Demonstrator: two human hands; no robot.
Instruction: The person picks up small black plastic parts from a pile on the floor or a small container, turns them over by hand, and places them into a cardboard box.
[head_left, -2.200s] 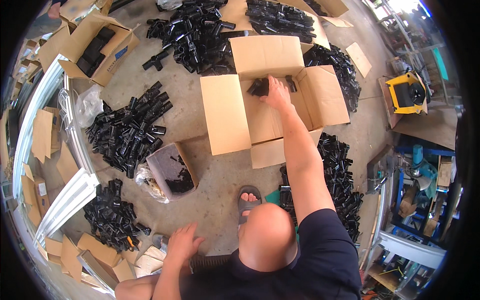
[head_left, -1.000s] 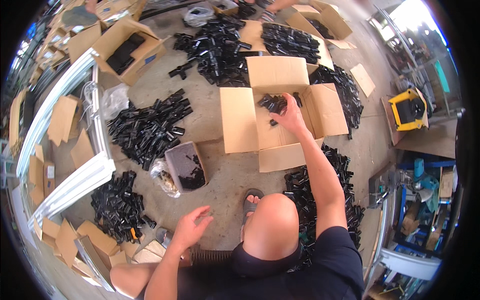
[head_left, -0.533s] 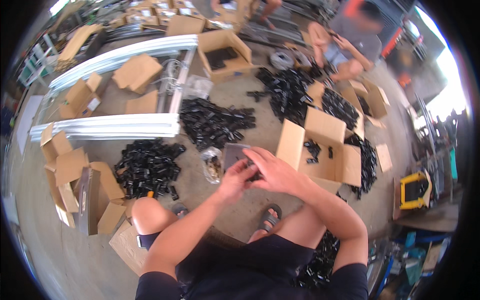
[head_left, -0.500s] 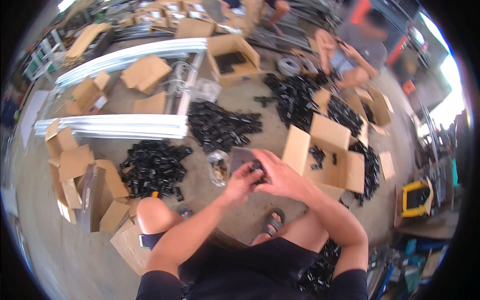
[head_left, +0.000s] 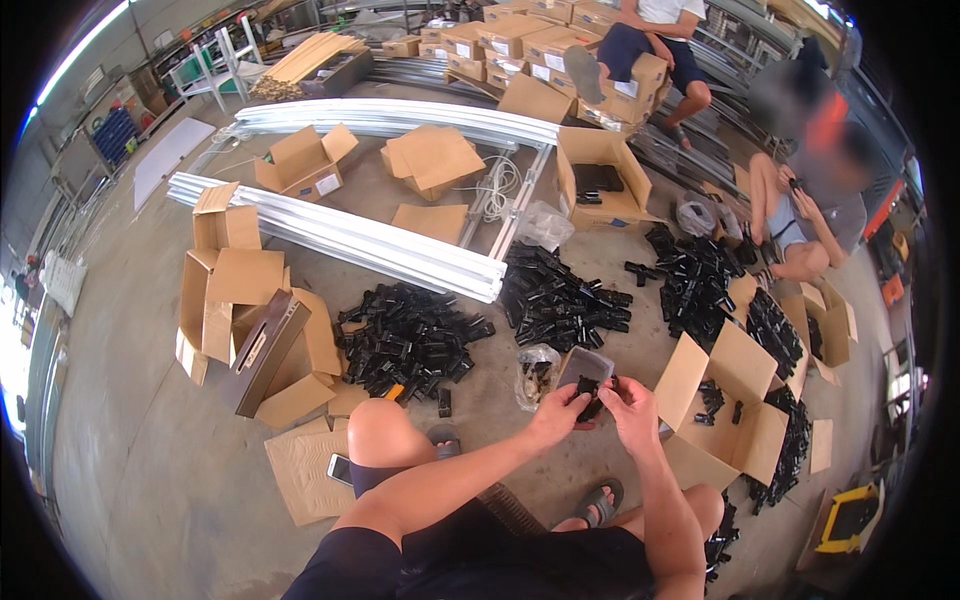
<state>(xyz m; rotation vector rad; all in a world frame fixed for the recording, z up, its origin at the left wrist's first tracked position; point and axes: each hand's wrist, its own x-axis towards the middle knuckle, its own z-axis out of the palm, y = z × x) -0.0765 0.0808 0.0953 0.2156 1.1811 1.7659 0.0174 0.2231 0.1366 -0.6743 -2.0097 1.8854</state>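
Note:
Between my knees, my left hand [head_left: 560, 414] grips a small black part [head_left: 588, 388], its exact kind unclear. My right hand [head_left: 632, 408] is closed at the part's right side, thumb and fingers pinched together against it. Just beyond my hands is a grey plastic tray [head_left: 592, 362], partly hidden by them. A clear plastic bag [head_left: 538, 376] with small brownish pieces lies left of the tray. Similar black parts are heaped on the floor in a left pile [head_left: 410, 335], a middle pile [head_left: 562, 302] and a right pile [head_left: 695, 285].
An open cardboard box [head_left: 722, 425] at right holds a few black parts. Left stand opened cartons [head_left: 228, 290]; a phone [head_left: 340, 468] lies on cardboard. Long silver metal profiles [head_left: 340, 235] cross the floor beyond. A seated co-worker [head_left: 825, 200] handles something at right; another person [head_left: 660, 50] sits on boxes.
My view has swung left, so the scene sits farther right. My right hand, earlier overlapping the left, has drawn back to the right side, exposing the black part between them.

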